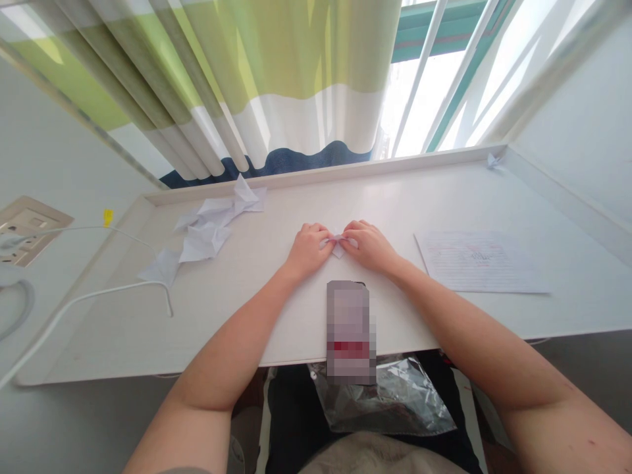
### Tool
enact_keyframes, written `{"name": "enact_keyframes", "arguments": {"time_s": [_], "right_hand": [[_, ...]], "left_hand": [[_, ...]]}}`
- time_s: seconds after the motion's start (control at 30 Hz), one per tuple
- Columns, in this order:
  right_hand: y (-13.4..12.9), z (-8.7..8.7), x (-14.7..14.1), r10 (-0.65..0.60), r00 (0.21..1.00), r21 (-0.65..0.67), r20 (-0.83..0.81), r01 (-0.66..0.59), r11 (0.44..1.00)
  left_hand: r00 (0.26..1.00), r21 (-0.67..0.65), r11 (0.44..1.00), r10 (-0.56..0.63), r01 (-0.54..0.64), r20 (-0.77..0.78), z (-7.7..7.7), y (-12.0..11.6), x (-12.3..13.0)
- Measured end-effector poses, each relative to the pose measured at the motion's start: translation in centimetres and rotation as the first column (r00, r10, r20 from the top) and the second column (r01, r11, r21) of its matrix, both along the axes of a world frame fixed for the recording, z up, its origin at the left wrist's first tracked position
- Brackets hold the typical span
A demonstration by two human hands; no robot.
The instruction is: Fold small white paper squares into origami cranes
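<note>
A small piece of folded white paper (pixel 338 249) is between my two hands at the middle of the desk. My left hand (pixel 311 247) pinches its left side, with the fingers curled. On the other side my right hand (pixel 368 243) pinches the paper's right part. The hands are close together, and the fingers partly hide the folds. Just below them, nearer to me, lies a phone (pixel 348 322) with a blurred-out screen, its lower end over the desk's front edge.
Several folded white paper pieces (pixel 205 240) lie at the left of the desk (pixel 276 322). A lined paper pad (pixel 486 263) rests at the right. One small paper piece (pixel 495 162) sits in the far right corner. A clear plastic bag (pixel 390 401) is on my lap. White cables (pixel 118 287) cross the left side.
</note>
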State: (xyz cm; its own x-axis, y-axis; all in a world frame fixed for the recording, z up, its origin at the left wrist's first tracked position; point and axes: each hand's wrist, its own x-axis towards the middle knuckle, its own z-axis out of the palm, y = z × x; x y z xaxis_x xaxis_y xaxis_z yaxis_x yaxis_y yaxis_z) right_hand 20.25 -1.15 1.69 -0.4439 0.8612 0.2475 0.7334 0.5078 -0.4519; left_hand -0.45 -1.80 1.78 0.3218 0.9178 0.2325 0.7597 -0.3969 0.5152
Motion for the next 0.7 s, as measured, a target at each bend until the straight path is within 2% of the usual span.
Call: {"name": "enact_keyframes", "arguments": {"time_s": [0.33, 0.7], "right_hand": [[0.57, -0.22, -0.77, -0.144, 0.987, -0.044, -0.069, 0.142, 0.989], [0.51, -0.24, -0.87, -0.11, 0.985, -0.03, -0.132, 0.107, 0.994]], "left_hand": [[0.993, -0.023, 0.993, 0.118, -0.118, 0.007, -0.17, 0.27, 0.85], [0.992, -0.02, 0.992, 0.124, -0.124, 0.0, -0.13, 0.29, 0.91]]}}
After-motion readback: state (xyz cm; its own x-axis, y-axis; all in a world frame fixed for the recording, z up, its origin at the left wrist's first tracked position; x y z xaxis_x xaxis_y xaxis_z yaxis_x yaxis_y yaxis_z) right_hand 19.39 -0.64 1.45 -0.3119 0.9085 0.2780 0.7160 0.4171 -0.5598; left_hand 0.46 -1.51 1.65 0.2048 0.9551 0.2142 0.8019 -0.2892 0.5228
